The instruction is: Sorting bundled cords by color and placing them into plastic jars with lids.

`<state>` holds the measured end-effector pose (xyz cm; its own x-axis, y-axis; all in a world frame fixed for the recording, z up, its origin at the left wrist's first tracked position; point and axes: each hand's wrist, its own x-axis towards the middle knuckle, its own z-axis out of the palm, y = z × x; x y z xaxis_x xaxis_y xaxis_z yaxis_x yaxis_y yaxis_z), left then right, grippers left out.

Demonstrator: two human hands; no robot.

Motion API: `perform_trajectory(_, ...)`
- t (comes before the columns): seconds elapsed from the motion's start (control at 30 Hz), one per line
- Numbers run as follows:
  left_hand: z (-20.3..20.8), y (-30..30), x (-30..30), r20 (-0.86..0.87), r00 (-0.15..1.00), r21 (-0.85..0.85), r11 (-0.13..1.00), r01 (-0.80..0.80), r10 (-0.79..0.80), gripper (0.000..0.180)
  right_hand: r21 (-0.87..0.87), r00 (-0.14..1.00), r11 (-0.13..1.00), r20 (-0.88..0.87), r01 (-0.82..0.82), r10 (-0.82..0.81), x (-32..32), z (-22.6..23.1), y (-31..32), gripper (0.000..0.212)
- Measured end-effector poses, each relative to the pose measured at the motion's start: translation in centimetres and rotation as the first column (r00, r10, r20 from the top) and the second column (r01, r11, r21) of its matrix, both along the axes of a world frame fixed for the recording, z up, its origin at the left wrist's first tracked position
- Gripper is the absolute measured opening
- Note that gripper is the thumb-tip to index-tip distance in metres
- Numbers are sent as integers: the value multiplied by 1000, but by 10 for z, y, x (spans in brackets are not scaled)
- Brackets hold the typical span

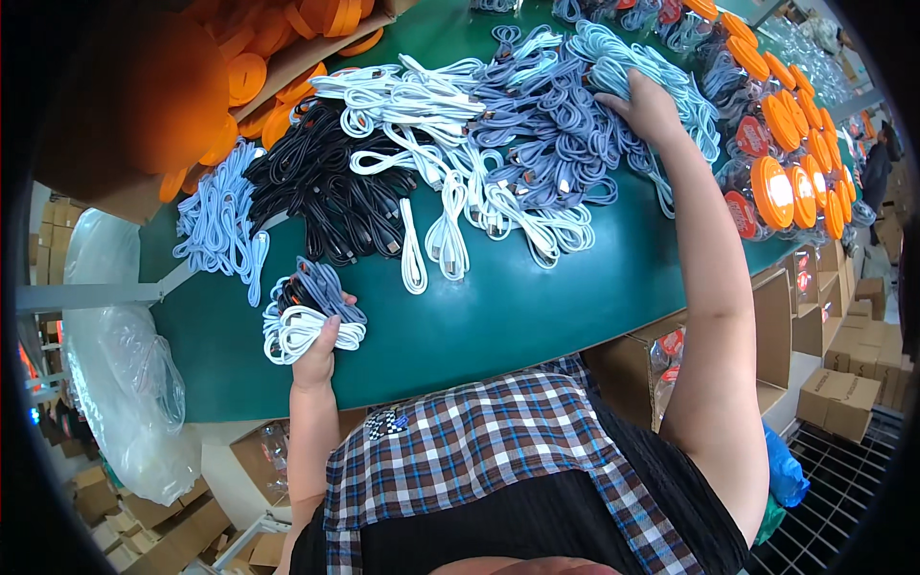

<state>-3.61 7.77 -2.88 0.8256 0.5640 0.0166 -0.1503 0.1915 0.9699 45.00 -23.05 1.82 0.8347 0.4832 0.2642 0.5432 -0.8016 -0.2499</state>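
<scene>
My left hand is closed around a bunch of coiled cables in white, black, grey-blue and light blue, held over the near left of the table. My right hand reaches to the far right, onto a pile of pale teal cables. Its thumb and forefinger are apart there, touching the pile; the other fingers are mostly hidden. Beside it lie grey-blue cables. Further left are white cables, black cables and light blue cables. One white coil lies apart at the front.
Clear jars with orange lids line the table's right end. A cardboard box of orange lids stands at the far left. Plastic bags hang by the left edge. Open cartons sit below the green table.
</scene>
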Motion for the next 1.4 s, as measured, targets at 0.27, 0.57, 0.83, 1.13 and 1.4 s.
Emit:
perform_trajectory(0.27,2,-1,1,59,998,-24,999,26,-24,57,-221,879,969,432,-113,201,12,-30,-7,41)
perform_trajectory(0.57,12,3,4,-48,999,-299,954,-32,19,51,356,967,917,234,-183,102,-66,22,15,42)
perform_trajectory(0.83,18,-26,19,99,958,-647,713,268,-270,44,-136,289,367,396,-920,872,-257,107,124,32)
perform_trajectory(1.13,19,-41,1,175,881,-648,622,439,-440,54,-452,-143,14,313,-892,939,-326,78,172,22)
perform_trajectory(1.4,8,-49,-18,151,907,-437,796,419,-394,47,-526,21,181,296,-831,955,-354,57,170,17)
